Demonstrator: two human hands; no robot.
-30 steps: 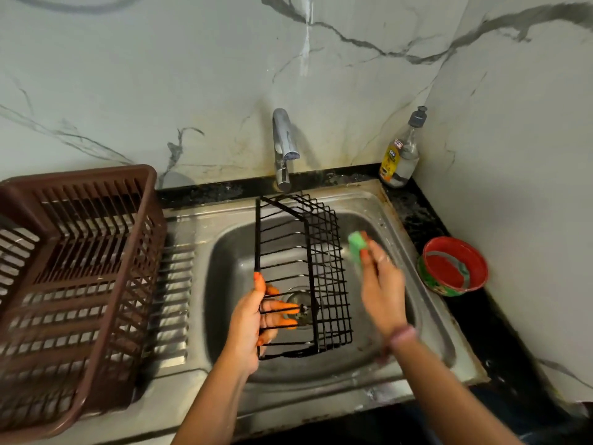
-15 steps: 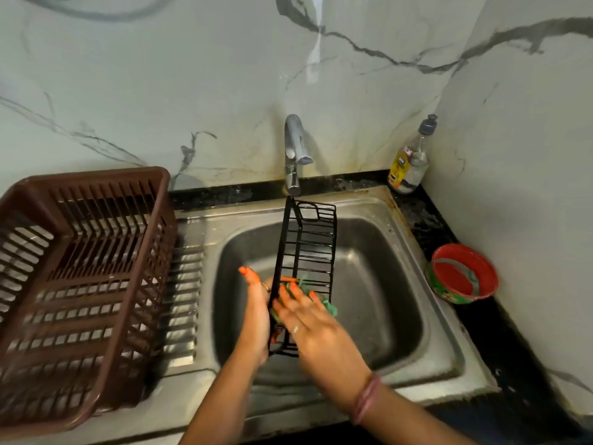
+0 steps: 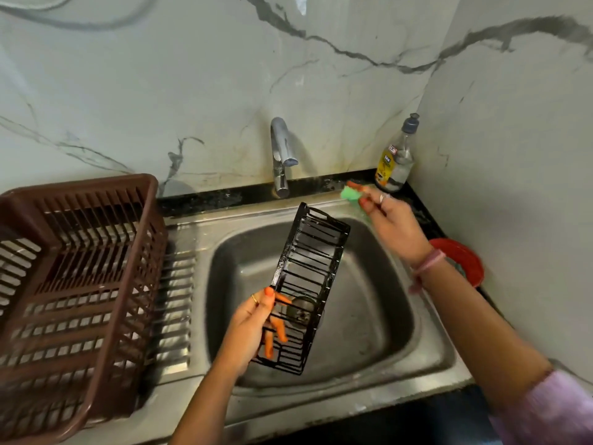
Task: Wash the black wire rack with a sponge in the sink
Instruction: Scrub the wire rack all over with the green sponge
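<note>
1. Left hand (image 3: 248, 329) clamped on near lower edge of black wire rack (image 3: 308, 284); rack held tilted over sink (image 3: 426, 364), long axis running from near-left up to far-right.
2. Right hand (image 3: 393, 226) pinching green sponge (image 3: 350, 193) at far rim, apart from rack, up and right of its top end.
3. Tap (image 3: 282, 155) apparently dry; judged next: sponge back down-left onto rack's upper bars.

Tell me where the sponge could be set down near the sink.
Bare: the steel ledge between tap and soap bottle; the ribbed drainboard beside the brown basket. Crowded: the right counter corner, with bottle and red bowl.
</note>
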